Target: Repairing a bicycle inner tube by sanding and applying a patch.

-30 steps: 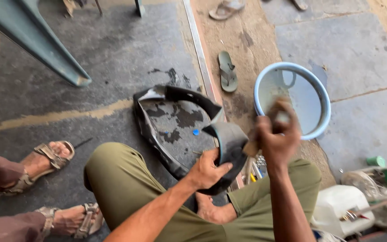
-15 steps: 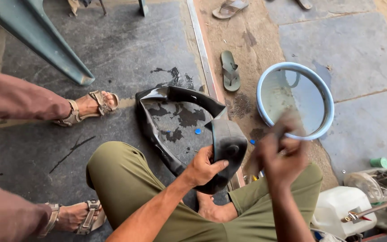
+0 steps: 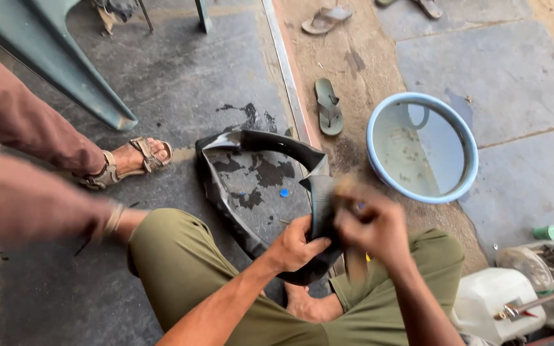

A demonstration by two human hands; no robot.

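A black rubber inner tube lies looped on the dark wet floor, its near end lifted over my knee. My left hand grips the tube's raised fold. My right hand is blurred and pressed against that same fold; it seems to hold a small tool, but I cannot make it out. I sit with olive trousers and a bare foot under the tube.
A light blue basin with murky water stands to the right. A sandal lies near it. Another person's sandalled legs stand at left. A white jug and green-capped items sit at bottom right.
My right hand came down from near the basin onto the tube's fold. The other person's legs shifted closer at left. My left hand kept its grip.
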